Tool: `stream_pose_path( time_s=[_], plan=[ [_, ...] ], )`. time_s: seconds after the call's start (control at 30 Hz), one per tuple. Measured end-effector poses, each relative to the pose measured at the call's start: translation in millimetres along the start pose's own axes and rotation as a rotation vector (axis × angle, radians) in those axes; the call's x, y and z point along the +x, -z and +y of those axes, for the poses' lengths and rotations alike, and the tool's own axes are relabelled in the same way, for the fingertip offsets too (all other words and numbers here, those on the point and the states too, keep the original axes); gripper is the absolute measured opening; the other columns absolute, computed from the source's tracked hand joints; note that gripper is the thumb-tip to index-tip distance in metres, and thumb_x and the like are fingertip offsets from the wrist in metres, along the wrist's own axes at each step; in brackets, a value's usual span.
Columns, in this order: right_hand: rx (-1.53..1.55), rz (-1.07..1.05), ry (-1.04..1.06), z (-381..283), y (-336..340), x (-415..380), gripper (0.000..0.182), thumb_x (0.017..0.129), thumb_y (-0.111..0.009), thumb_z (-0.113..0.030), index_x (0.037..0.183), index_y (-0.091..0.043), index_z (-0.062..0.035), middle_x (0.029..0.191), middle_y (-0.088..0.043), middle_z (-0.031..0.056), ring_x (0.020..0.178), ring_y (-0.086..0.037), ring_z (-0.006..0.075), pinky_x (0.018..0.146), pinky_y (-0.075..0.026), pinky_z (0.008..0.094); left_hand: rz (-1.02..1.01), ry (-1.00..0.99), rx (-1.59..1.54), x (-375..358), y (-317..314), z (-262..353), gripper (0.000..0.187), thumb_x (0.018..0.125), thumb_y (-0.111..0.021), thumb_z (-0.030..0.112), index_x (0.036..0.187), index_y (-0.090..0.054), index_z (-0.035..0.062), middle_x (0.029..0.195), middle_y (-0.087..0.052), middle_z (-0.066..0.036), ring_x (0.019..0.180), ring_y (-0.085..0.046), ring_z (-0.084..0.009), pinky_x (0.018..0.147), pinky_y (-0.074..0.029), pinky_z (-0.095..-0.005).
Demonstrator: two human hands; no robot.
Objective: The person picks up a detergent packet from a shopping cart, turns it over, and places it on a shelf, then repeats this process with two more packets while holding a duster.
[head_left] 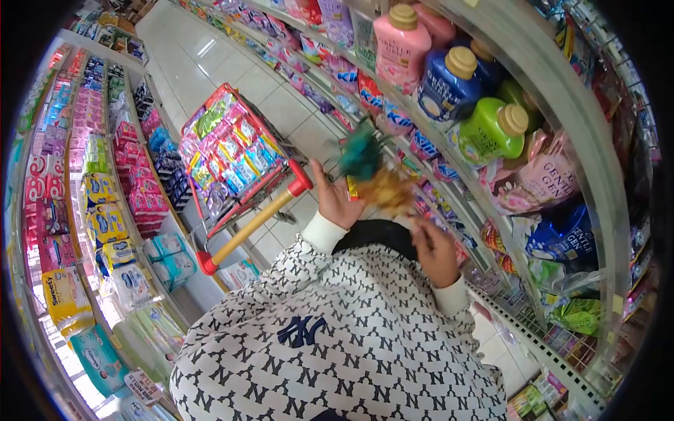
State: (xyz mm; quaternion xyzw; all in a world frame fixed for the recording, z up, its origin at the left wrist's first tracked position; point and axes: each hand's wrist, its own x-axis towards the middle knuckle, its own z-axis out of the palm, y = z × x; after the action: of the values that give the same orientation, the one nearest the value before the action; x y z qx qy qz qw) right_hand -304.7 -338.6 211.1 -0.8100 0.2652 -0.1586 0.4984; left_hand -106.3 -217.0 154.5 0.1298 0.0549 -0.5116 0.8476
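A blurred duster with green fluff at one end and yellow-orange fluff (387,191) at the other is in front of my body. My right hand (435,254) has its fingers curled at the yellow end, apparently round a handle that is hidden. Palm up, my left hand (337,201) is beside the fluff, with a small red-and-yellow packet (352,188) held at its fingers. The packet's print is too small to read. Close beyond the left hand is the red end of a cart's yellow handle (253,219).
A shopping cart (203,223) full of colourful packets (232,151) stands ahead on the tiled floor (186,59). Shelves of diaper and pad packs (105,217) line the left. Detergent bottles (491,130) and pouches (547,175) fill the shelf close on the right.
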Motion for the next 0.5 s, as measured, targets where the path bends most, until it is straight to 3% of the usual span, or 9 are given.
stream_pose_path(
  time_s=[0.07,0.17,0.2,0.23,0.3,0.33,0.37,0.43,0.5],
  plan=[
    [-0.057,-0.003,0.16,3,-16,2,0.023,0.095,-0.061,-0.015,0.115,-0.066,-0.0044,0.078,-0.066,0.0129,0.062,-0.061,0.0214,0.062,-0.05,0.0295,-0.044,-0.009,-0.011,9,-3,8,0.097,0.083,-0.037,0.083,0.14,-0.048,0.0064,0.135,-0.056,-0.012,0.12,-0.054,-0.0292,0.108,-0.037,-0.0463],
    [-0.194,0.095,0.068,34,-23,29,0.023,0.095,-0.06,-0.016,0.115,-0.067,-0.0057,0.086,-0.069,0.0157,0.064,-0.062,0.0247,0.062,-0.05,0.0311,-0.164,0.003,-0.082,12,0,27,0.096,0.083,-0.035,0.083,0.142,-0.046,0.0082,0.14,-0.052,-0.012,0.122,-0.052,-0.0326,0.11,-0.034,-0.0506],
    [-0.231,0.084,-0.154,19,-18,42,0.022,0.096,-0.06,-0.014,0.114,-0.068,-0.005,0.09,-0.07,0.0162,0.066,-0.064,0.0236,0.061,-0.05,0.0305,-0.002,-0.034,-0.025,9,-7,31,0.097,0.083,-0.036,0.084,0.142,-0.046,0.0077,0.14,-0.052,-0.013,0.122,-0.052,-0.0329,0.109,-0.035,-0.0486],
    [-0.149,0.156,-0.144,11,-22,49,0.022,0.096,-0.06,-0.014,0.114,-0.068,-0.0048,0.089,-0.07,0.016,0.065,-0.063,0.0235,0.061,-0.049,0.0304,0.139,-0.068,-0.081,11,-21,36,0.096,0.083,-0.037,0.083,0.142,-0.045,0.0072,0.138,-0.053,-0.014,0.121,-0.051,-0.033,0.108,-0.036,-0.0491],
    [0.019,0.291,-0.125,-1,-35,58,0.022,0.095,-0.06,-0.012,0.113,-0.068,-0.0043,0.087,-0.07,0.0156,0.065,-0.063,0.0233,0.06,-0.049,0.0302,0.121,-0.035,-0.09,7,-28,49,0.093,0.084,-0.038,0.082,0.139,-0.049,0.0075,0.137,-0.053,-0.015,0.124,-0.049,-0.0317,0.108,-0.036,-0.0491],
    [0.041,0.249,-0.169,-13,-44,54,0.02,0.095,-0.06,-0.011,0.112,-0.068,-0.0039,0.089,-0.07,0.0154,0.066,-0.064,0.0246,0.061,-0.05,0.0303,-0.117,0.037,-0.167,13,-8,59,0.092,0.084,-0.038,0.081,0.138,-0.05,0.0076,0.139,-0.052,-0.015,0.125,-0.049,-0.0313,0.108,-0.036,-0.0487],
    [0.026,0.203,-0.049,-18,-59,55,0.02,0.096,-0.059,-0.012,0.112,-0.068,-0.0037,0.09,-0.07,0.0152,0.067,-0.065,0.0252,0.061,-0.05,0.0305,-0.349,0.107,-0.249,20,27,68,0.091,0.084,-0.039,0.081,0.137,-0.05,0.0077,0.14,-0.051,-0.015,0.126,-0.048,-0.031,0.108,-0.035,-0.0484],
    [-0.003,0.094,0.183,-24,-83,51,0.02,0.096,-0.059,-0.012,0.112,-0.067,-0.0033,0.091,-0.07,0.015,0.068,-0.066,0.0263,0.063,-0.05,0.0308,0.065,-0.146,0.017,8,12,63,0.088,0.085,-0.039,0.08,0.133,-0.052,0.0086,0.141,-0.05,-0.014,0.126,-0.049,-0.0299,0.108,-0.037,-0.0453],
    [-0.073,0.161,0.142,1,-102,56,0.02,0.097,-0.058,-0.014,0.111,-0.066,-0.0018,0.092,-0.07,0.0153,0.072,-0.067,0.0266,0.066,-0.05,0.0311,-0.103,0.03,-0.084,-3,13,83,0.088,0.087,-0.038,0.079,0.138,-0.047,0.0078,0.141,-0.051,-0.013,0.127,-0.049,-0.0296,0.108,-0.037,-0.046]
  ],
)
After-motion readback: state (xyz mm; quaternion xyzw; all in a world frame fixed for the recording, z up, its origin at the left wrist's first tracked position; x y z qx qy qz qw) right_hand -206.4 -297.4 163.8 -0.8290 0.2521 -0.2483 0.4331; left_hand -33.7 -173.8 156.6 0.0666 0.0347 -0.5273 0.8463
